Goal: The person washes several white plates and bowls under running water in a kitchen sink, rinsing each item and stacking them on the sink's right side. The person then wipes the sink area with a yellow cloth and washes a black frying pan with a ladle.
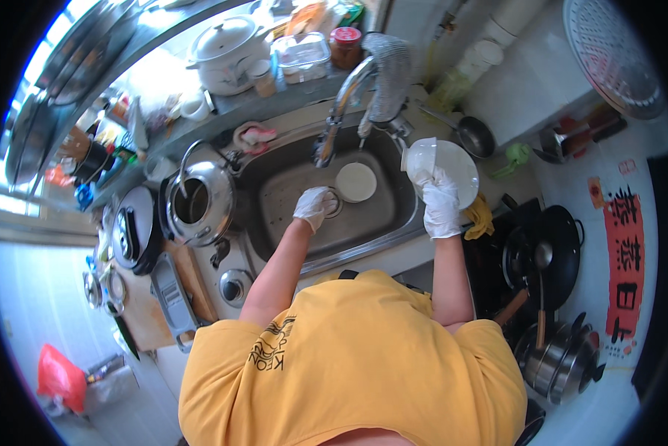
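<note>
Both hands wear thin white gloves. My left hand [314, 208] reaches down into the stainless steel sink [278, 234], its fingers at the round drain [334, 204]; whether it grips anything there is hidden. Just right of it, a round white dish [356, 182] lies on the sink floor. Over the sink's right side, my right hand [440, 198] is shut on a white bowl [422, 156], held tilted. A white plate [463, 173] lies under and beside that hand on the right counter. The curved metal faucet [334, 125] arches over the sink from the back.
An open metal kettle [203, 203] stands left of the sink. A small pan [475, 136] and a yellow cloth [480, 217] lie right of it. A black wok [559, 262] sits on the stove. Jars and a lidded white pot [228, 56] line the back shelf.
</note>
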Available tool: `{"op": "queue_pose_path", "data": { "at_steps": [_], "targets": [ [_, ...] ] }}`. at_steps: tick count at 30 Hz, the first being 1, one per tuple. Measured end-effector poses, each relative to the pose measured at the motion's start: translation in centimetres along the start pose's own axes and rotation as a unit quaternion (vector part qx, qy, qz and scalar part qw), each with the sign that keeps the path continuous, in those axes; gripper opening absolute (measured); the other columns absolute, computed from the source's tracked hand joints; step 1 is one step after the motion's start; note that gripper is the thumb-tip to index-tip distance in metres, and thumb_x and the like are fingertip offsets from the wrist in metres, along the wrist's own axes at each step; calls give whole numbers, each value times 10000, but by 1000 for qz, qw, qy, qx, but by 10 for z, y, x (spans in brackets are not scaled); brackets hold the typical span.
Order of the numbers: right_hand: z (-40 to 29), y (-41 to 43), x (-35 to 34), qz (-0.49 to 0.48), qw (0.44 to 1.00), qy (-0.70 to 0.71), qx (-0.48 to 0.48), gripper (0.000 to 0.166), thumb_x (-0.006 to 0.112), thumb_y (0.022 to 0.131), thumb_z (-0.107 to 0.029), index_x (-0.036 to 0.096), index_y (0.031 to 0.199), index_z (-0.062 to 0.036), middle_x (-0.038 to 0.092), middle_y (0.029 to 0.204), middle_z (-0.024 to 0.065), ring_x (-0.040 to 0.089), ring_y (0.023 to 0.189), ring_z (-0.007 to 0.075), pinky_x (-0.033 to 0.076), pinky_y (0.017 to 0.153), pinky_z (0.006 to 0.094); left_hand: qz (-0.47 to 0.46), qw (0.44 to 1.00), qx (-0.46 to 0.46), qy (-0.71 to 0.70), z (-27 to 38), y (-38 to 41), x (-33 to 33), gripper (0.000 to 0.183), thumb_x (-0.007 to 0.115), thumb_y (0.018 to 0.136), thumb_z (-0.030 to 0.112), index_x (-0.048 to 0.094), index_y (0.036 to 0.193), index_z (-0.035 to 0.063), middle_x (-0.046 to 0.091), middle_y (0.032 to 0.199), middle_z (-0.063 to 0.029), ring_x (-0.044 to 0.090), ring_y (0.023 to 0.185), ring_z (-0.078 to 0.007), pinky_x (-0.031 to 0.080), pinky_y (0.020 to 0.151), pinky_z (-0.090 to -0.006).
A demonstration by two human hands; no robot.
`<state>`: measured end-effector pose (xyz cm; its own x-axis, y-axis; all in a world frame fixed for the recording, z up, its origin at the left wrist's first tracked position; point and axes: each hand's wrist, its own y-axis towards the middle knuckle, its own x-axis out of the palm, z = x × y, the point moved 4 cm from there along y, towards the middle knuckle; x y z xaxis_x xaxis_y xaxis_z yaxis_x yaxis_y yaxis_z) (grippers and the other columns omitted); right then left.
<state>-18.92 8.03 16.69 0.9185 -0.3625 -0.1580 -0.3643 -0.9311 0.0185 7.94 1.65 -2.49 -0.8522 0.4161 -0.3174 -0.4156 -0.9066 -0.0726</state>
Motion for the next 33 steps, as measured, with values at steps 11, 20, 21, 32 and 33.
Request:
{"op": "queue_pose_path", "data": {
  "at_steps": [11,20,21,32,33],
  "targets": [
    [64,13,-44,29,834,-538,-117,110,532,846,-201,581,789,-121,618,745,155,604,700,368,462,600,474,40,854,-291,-430,-5,5,16,288,586,868,158,542,1104,0,606,1077,-147,638,916,-283,542,789,-358],
    [27,7,-11,101,862,-434,-242,307,575,842,-190,576,1118,-55,621,1032,161,593,916,344,466,791,421,73,837,-313,-443,-14,7,21,323,589,872,191,532,1129,5,605,1061,-159,630,898,-293,538,779,-379],
    [18,6,2,101,875,-390,-269,333,586,847,-200,571,1150,-62,612,1092,164,587,968,340,460,833,408,75,830,-320,-452,-17,6,21,323,588,872,188,532,1130,2,604,1062,-158,629,897,-289,539,775,-379],
    [192,20,138,-280,741,-583,-179,212,541,816,-183,647,961,-72,658,918,173,638,891,310,487,800,423,119,798,-369,-461,-29,0,13,307,580,878,184,539,1131,15,601,1051,-147,624,889,-268,539,777,-381],
    [195,21,142,-338,711,-597,-153,201,522,820,-164,657,938,-73,663,896,170,645,874,309,493,789,420,127,795,-363,-470,-30,-2,10,303,578,879,182,540,1130,18,602,1047,-144,624,892,-266,538,782,-382]
  ]
}}
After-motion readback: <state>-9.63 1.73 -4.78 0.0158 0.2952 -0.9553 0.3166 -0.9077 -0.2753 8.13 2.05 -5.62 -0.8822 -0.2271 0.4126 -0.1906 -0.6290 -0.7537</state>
